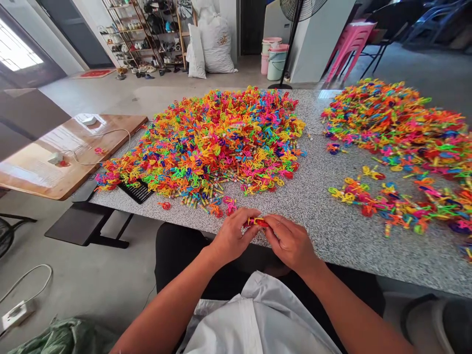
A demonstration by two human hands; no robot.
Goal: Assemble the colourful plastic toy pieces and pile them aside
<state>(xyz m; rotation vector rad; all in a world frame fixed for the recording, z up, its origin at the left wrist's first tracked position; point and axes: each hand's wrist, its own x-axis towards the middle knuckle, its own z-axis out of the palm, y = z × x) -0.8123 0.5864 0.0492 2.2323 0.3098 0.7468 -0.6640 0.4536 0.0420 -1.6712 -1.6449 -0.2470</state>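
Note:
My left hand (233,235) and my right hand (289,242) meet at the near edge of the grey speckled table (317,196). Both pinch one small red and yellow plastic piece (255,222) between their fingertips. Just beyond the hands lies a big heap of small bright plastic pieces (217,142) in pink, yellow, orange, green and blue. A second spread of similar pieces (401,132) covers the table's right side. Several small tube-shaped parts (199,196) lie at the near edge of the big heap.
A black slotted tray (137,191) pokes out under the heap's left edge. A wooden table (55,157) with a cable stands to the left. Sacks (216,42), buckets (276,59), a fan stand (283,73), pink stools (350,42) and shoe shelves (143,34) stand at the back.

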